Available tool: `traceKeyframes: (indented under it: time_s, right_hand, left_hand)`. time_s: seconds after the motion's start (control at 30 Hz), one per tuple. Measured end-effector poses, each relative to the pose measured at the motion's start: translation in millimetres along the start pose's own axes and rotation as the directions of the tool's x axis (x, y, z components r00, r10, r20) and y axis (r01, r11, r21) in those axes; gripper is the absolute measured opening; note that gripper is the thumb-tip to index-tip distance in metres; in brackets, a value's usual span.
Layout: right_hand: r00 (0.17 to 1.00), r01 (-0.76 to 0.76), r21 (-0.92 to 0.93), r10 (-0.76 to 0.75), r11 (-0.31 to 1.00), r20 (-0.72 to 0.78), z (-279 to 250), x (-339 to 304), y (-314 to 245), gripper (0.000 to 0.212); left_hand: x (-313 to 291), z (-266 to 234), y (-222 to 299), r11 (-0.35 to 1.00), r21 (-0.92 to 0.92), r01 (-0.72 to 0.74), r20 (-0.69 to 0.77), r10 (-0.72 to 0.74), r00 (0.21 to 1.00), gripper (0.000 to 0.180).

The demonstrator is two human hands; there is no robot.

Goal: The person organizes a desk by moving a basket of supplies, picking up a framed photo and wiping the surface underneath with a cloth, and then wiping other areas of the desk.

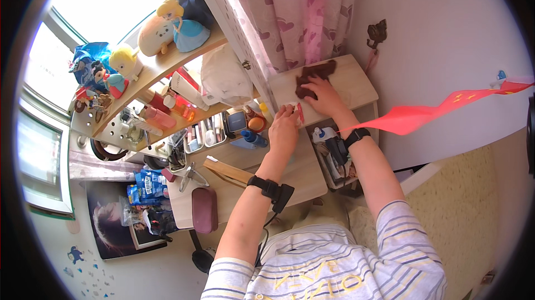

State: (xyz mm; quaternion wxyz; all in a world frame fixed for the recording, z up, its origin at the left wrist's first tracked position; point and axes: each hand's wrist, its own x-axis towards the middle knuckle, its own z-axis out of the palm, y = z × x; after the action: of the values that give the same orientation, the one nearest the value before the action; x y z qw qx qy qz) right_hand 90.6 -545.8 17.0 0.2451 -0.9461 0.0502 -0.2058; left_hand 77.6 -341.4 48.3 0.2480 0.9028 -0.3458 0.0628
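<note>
A dark brown cloth [319, 71] lies bunched on the pale wooden top of a small cabinet [352, 80]. My right hand [323, 95] is pressed on its near part, fingers bent over the fabric. Just left of it, at the cabinet's near left corner, my left hand [284, 130] has its fingers curled together against a small red-and-white packet [301, 114]. Part of that packet is hidden by the fingers. Each wrist wears a black strap; the left one carries a small black box [283, 197].
Left of my hands, a wooden shelf unit [161, 71] bears figurines, bottles and cosmetics. On the desk [304, 180] are a maroon pouch [204, 211] and a wooden frame [225, 171]. Below the cabinet top sits a filled drawer [334, 158]. A red flag [415, 119] hangs across the right side.
</note>
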Motion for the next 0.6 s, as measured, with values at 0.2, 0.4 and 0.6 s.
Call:
traceKeyframes:
  time_s: [0.2,0.4,0.6]
  right_hand:
    - [0.99,-0.131,-0.114,0.125,0.985,-0.058,10,18,4,0.044]
    - [0.887,0.265,0.277,-0.346,0.924,0.305,13,28,-39,0.043]
    - [0.938,0.196,0.227,-0.25,0.954,0.24,8,29,-28,0.037]
  left_hand:
    - [-2,-6,4,0.999,-0.038,-0.029,0.052,0.031,0.998,0.029]
    - [-7,-16,4,0.995,-0.076,-0.059,0.069,0.064,0.996,0.023]
    - [-7,-17,7,0.992,-0.073,-0.1,0.063,0.105,0.992,0.026]
